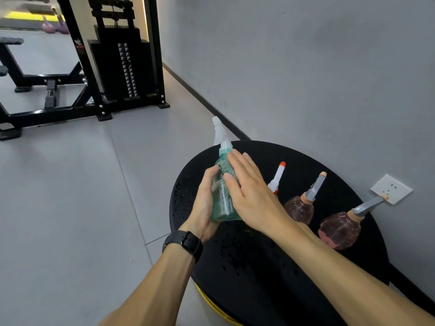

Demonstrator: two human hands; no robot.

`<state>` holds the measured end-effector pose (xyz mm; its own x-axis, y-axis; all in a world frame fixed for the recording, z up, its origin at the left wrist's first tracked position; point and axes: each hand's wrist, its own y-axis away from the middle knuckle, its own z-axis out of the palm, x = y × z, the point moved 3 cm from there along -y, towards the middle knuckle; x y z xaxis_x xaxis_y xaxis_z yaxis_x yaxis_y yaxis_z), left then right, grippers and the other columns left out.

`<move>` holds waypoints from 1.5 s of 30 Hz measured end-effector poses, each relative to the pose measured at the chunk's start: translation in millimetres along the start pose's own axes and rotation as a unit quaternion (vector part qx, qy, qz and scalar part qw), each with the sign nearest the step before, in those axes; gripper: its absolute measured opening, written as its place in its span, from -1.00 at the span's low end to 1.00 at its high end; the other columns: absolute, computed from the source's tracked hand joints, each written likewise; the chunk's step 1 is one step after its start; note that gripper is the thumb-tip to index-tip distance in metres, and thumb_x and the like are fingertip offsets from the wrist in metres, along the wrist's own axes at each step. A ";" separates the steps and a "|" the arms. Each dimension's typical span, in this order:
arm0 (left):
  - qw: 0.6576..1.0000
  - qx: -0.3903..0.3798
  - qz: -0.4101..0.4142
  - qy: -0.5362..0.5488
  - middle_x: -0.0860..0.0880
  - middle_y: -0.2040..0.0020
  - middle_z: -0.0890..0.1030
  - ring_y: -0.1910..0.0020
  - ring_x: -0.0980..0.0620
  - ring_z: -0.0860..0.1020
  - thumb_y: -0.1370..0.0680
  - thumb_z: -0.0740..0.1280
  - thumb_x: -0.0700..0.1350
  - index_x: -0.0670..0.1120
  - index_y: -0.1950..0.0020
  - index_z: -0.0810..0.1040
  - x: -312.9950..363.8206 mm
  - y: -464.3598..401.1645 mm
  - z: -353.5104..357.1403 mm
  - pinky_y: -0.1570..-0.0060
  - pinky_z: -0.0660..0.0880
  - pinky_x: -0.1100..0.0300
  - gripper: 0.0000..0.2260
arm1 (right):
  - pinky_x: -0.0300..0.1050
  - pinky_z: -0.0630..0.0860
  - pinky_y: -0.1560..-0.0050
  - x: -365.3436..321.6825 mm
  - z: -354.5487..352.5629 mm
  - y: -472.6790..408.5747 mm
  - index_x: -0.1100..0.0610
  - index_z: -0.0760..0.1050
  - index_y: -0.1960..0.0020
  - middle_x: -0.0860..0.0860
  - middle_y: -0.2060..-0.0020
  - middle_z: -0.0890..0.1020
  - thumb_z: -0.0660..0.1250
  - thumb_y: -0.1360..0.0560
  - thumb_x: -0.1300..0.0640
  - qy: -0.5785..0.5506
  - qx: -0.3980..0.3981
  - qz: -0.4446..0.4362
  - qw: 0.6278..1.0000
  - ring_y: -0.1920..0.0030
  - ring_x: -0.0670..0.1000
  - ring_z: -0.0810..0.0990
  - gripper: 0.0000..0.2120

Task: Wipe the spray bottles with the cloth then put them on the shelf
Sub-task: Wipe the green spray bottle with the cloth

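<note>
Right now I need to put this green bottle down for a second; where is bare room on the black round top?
The round top is bare nearest you, between your forearms, though speckled with droplets. The wall side is crowded: the orange-tipped bottle and two pink bottles stand in a row.

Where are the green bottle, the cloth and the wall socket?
green bottle (223,205): head view, on the lower clear body between the two hands.
cloth (225,167): head view, on the knobbly green patch under the right fingertips.
wall socket (392,188): head view, on the white faceplate.
</note>
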<state>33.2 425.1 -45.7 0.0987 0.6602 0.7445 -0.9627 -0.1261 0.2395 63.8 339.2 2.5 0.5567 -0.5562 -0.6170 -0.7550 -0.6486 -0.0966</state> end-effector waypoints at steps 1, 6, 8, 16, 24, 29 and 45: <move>1.000 0.000 -0.005 0.005 -0.07 0.20 0.67 0.28 -0.01 0.65 -0.60 0.18 0.18 -0.08 0.02 0.65 -0.3 -0.3 -0.1 0.35 0.56 0.14 -0.61 | -0.36 -0.19 -0.37 -0.1 -0.4 -2.6 0.00 -0.04 -0.59 -0.20 -0.56 -0.04 -0.04 -0.69 0.02 -0.003 0.002 0.001 1.000 -0.52 -0.25 -0.20 -0.51; 1.000 -0.010 -0.020 0.010 -0.09 0.22 0.66 0.28 -0.05 0.65 -0.58 0.16 0.16 -0.10 0.07 0.65 -1.3 -0.8 0.2 0.22 0.58 0.04 -0.59 | -0.33 -0.15 -0.36 -0.4 -6.1 -14.3 0.01 -0.02 -0.59 -0.16 -0.56 0.00 -0.03 -0.69 0.02 -0.013 0.012 0.017 1.000 -0.54 -0.19 -0.15 -0.51; 1.000 -0.012 -0.017 0.011 -0.10 0.19 0.67 0.25 -0.06 0.65 -0.58 0.17 0.18 -0.10 0.07 0.67 -0.9 0.2 1.2 0.17 0.58 0.02 -0.58 | -0.33 -0.14 -0.35 -1.2 -6.2 -15.1 0.00 -0.02 -0.59 -0.15 -0.56 0.01 -0.03 -0.69 0.02 -0.013 0.015 0.019 1.000 -0.54 -0.18 -0.14 -0.52; 1.000 -0.006 0.008 0.015 -0.08 0.07 0.68 0.12 -0.06 0.65 -0.54 0.22 0.33 0.01 0.01 0.73 -0.7 1.0 2.8 0.10 0.58 0.00 -0.53 | -0.34 -0.16 -0.35 0.2 1.9 3.0 -0.03 -0.04 -0.59 -0.19 -0.56 -0.01 -0.06 -0.69 -0.02 -0.014 0.000 0.037 0.999 -0.52 -0.24 -0.14 -0.51; 0.999 -0.016 0.014 0.029 -0.07 0.10 0.67 0.16 -0.02 0.65 -0.56 0.28 0.23 -0.07 0.00 0.71 2.6 1.0 0.2 0.08 0.57 0.07 -0.60 | -0.63 -0.28 -0.11 1.3 4.3 26.4 -0.08 -0.06 -0.58 -0.27 -0.54 -0.03 -0.06 -0.68 -0.04 -0.016 -0.003 0.032 0.999 -0.48 -0.33 -0.18 -0.51; 0.999 -0.019 0.018 0.034 -0.09 0.08 0.66 0.16 -0.02 0.64 -0.58 0.30 0.13 -0.13 -0.14 0.63 2.2 -1.2 0.3 0.17 0.60 0.12 -0.64 | -0.37 -0.13 -0.40 0.5 1.9 29.7 -0.07 -0.04 -0.58 -0.26 -0.54 -0.01 -0.04 -0.68 -0.04 -0.024 -0.001 0.019 1.000 -0.49 -0.34 -0.18 -0.51; 1.000 -0.020 -0.013 -0.004 -0.08 0.14 0.68 0.21 -0.05 0.66 -0.59 0.18 0.20 -0.09 -0.05 0.65 -0.6 -3.6 -1.7 0.17 0.59 0.01 -0.58 | -0.26 -0.06 -0.44 -3.4 -10.7 -9.1 0.01 0.02 -0.58 -0.15 -0.56 0.05 -0.01 -0.69 0.02 -0.025 0.028 0.018 0.999 -0.54 -0.17 -0.05 -0.52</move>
<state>36.2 426.4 -48.1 0.1256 0.6574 0.7430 -0.9691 -0.0791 0.2337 72.5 341.4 13.8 0.5122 -0.5511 -0.6587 -0.7930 -0.5980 -0.1163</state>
